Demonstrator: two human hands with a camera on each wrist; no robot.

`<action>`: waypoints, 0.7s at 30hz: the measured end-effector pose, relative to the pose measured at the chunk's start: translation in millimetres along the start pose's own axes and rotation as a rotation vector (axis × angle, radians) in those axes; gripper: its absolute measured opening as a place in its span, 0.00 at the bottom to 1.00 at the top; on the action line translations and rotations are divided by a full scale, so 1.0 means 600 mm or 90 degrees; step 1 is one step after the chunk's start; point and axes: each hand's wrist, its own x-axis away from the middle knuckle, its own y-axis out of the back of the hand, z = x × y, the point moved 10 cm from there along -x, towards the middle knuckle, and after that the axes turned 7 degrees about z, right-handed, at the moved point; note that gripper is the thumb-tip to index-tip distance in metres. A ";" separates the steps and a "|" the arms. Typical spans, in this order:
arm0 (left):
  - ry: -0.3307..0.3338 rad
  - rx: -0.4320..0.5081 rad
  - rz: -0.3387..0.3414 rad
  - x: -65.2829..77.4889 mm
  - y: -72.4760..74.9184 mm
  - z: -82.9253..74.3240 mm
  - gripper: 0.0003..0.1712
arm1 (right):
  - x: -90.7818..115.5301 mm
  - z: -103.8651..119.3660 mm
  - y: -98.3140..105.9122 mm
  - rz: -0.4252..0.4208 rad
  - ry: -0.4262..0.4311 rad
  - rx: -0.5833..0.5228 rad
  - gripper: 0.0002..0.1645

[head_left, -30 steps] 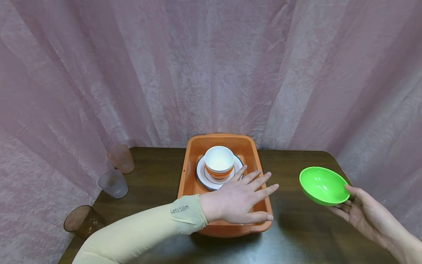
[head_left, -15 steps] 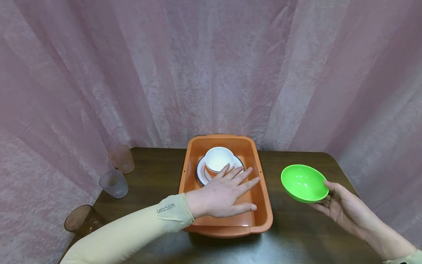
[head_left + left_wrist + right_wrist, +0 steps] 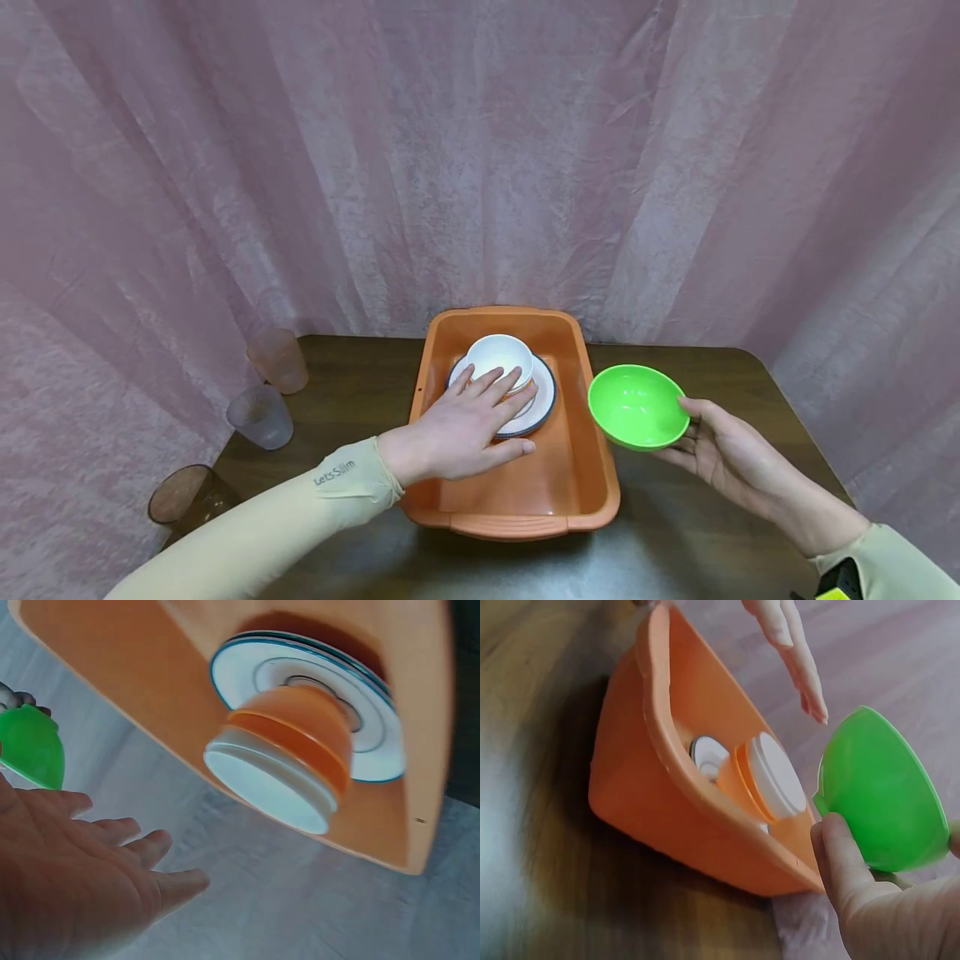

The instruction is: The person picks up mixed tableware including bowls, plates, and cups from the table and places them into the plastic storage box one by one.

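Note:
My right hand [image 3: 727, 458] holds a bright green bowl [image 3: 636, 408] by its right side, thumb at the rim and fingers beneath, just right of an orange tub [image 3: 525, 525]. My left hand [image 3: 457, 429] is above the tub with its fingers spread, holding nothing. In the tub, a stack of bowls [image 3: 277, 757], white inside and orange outside, stands upright on several white plates [image 3: 375, 742] with blue rims. The left wrist view shows the left hand apart from the stack. From the head view, the left hand covers part of the plates.
Three tumblers stand along the table's left edge: a pinkish frosted one [image 3: 277, 360], a greyish frosted one [image 3: 260, 417] and a brown transparent one [image 3: 191, 500]. A pink curtain [image 3: 480, 150] hangs behind the dark wooden table [image 3: 360, 392].
My right hand has carried the green bowl leftward, from the table's right side to beside the tub. My left hand has moved left across the tub, uncovering its right side.

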 end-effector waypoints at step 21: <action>0.084 0.028 -0.048 0.067 0.015 0.085 0.44 | -0.117 -0.023 -0.103 0.001 -0.066 0.080 0.35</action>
